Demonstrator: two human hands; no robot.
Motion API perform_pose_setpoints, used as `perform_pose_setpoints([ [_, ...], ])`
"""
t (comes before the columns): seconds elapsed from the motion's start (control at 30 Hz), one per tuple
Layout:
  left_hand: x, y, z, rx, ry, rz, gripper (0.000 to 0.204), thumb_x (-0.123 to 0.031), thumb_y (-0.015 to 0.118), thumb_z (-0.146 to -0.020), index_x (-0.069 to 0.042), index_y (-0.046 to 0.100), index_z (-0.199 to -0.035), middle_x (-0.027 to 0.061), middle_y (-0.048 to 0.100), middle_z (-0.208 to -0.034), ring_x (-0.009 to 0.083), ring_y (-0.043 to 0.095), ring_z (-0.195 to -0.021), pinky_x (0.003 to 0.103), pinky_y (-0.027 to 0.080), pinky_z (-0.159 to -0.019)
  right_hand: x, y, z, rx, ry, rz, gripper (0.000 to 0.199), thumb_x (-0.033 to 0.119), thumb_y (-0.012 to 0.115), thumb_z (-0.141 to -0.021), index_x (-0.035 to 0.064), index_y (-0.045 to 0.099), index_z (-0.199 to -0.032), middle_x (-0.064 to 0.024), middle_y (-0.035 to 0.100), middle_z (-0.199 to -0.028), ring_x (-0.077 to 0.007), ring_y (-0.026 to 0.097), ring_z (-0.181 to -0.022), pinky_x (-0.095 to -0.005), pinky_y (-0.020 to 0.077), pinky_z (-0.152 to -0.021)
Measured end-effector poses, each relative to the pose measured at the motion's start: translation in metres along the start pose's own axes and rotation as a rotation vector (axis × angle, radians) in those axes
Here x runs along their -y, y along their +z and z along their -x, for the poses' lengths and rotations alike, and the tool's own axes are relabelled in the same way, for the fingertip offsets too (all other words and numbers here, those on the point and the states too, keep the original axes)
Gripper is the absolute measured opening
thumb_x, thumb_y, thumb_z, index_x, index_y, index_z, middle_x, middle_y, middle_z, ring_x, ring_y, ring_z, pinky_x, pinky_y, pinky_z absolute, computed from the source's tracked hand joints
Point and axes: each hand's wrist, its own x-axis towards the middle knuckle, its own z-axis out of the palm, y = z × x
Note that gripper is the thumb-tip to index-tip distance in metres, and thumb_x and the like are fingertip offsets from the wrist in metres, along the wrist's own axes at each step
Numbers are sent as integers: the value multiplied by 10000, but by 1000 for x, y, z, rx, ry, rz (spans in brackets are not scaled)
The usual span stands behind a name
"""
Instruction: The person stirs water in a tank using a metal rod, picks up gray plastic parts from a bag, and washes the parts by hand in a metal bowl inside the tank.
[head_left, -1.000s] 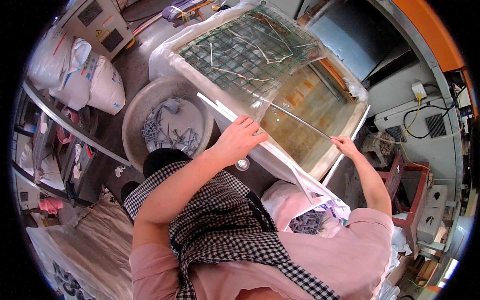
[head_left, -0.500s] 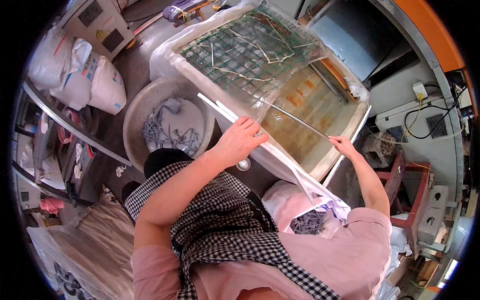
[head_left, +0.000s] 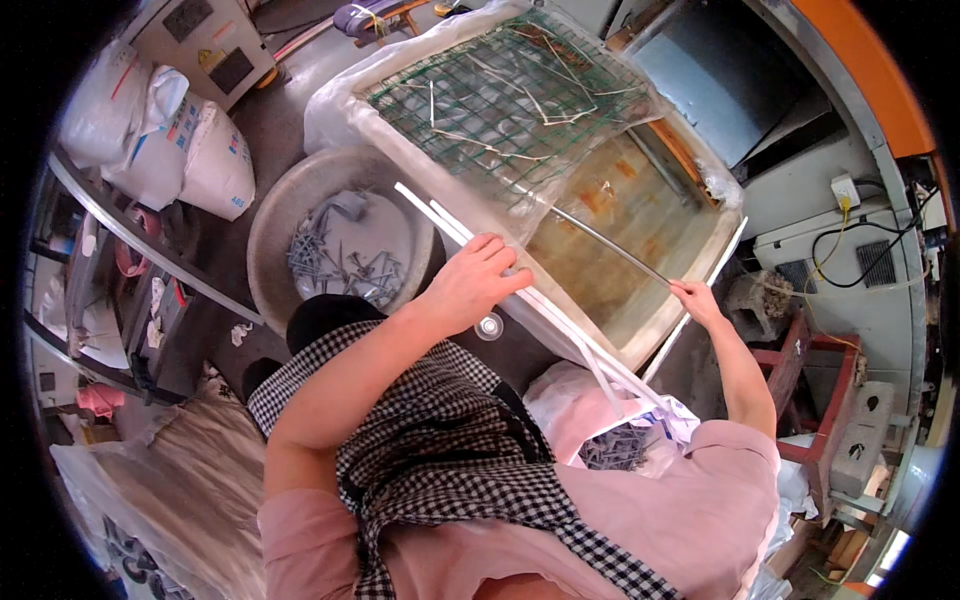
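A thin metal rod (head_left: 610, 243) is in my right hand (head_left: 699, 303), whose fingers are closed round its near end at the tank's right side. The rod slants to the upper left, over the shallow brownish water, towards the green wire mesh (head_left: 500, 95). My left hand (head_left: 478, 287) is curled over the long white plastic strips (head_left: 560, 318) along the near side of the white-rimmed tank (head_left: 640, 340). Its fingertips are partly hidden. Clear plastic sheeting and bent thin white strips lie on the mesh.
Left of the tank stands a round grey tub (head_left: 275, 235) holding grey screw-like pieces and cloudy liquid. An opened bag (head_left: 615, 445) of similar pieces sits near my right side. White sacks (head_left: 215, 165) are stacked at the far left. A red metal frame (head_left: 825, 430) stands at the right.
The rod and my right hand have shifted slightly to the right and towards me. My left hand stays at the near edge. The whole view has moved a little.
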Motion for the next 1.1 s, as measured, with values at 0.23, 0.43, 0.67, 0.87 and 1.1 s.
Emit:
perform_pose_setpoints([
  [0.23,-4,6,-6,-32,28,-10,212,-80,548,-676,-102,542,-887,60,478,-791,248,511,-885,354,388,-899,2,4,-1,-116,-85,201,292,284,616,-829,125,637,-1073,-186,644,-917,-252,634,-785,-307,474,-744],
  [0.43,-6,4,-8,-31,31,-29,240,-81,551,-671,-101,540,-910,64,484,-806,252,510,-890,354,392,-892,24,49,-29,-105,-165,30,280,267,604,-841,112,636,-1072,-176,644,-944,-239,636,-817,-308,468,-759],
  [0.67,1,8,-8,67,30,-40,266,-117,542,-679,-110,558,-944,65,506,-887,262,499,-951,373,381,-906,46,59,-33,-106,-175,-71,298,273,596,-843,99,625,-1083,-160,644,-972,-243,632,-876,-305,460,-796],
  [0.87,1,5,-9,51,23,-13,244,-119,530,-691,-112,552,-933,73,505,-874,267,501,-947,370,383,-902,-5,-41,58,-104,59,109,316,294,589,-846,64,632,-1059,-165,649,-968,-242,634,-898,-302,462,-806],
  [1.1,0,10,-11,30,34,-11,232,-102,537,-688,-103,542,-919,75,493,-841,270,504,-928,371,386,-894,-17,-35,79,-192,37,117,311,294,586,-844,66,636,-1050,-186,644,-939,-271,635,-886,-317,468,-797],
])
